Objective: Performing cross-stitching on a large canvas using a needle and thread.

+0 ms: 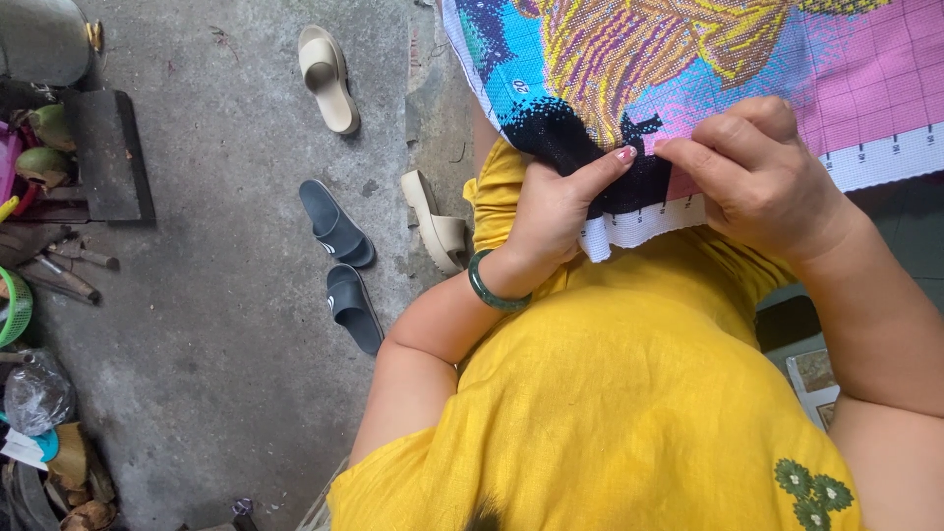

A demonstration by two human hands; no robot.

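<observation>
A large cross-stitch cloth (pixel 708 59) with pink, yellow, blue and black stitched areas fills the upper right. My left hand (pixel 556 202), with a green bangle on the wrist, grips the cloth's lower white edge, thumb pressed on the black patch. My right hand (pixel 757 172) pinches the cloth just right of that thumb, fingers closed at the black area; whether it holds a needle cannot be seen. Below both hands is my yellow shirt (pixel 610 413).
Concrete floor (pixel 216 324) lies to the left. On it are a pair of dark slippers (pixel 344 265) and two beige sandals (pixel 329 77) (pixel 438 224). Tools, bags and clutter (pixel 44 256) line the left edge, beside a dark board (pixel 108 152).
</observation>
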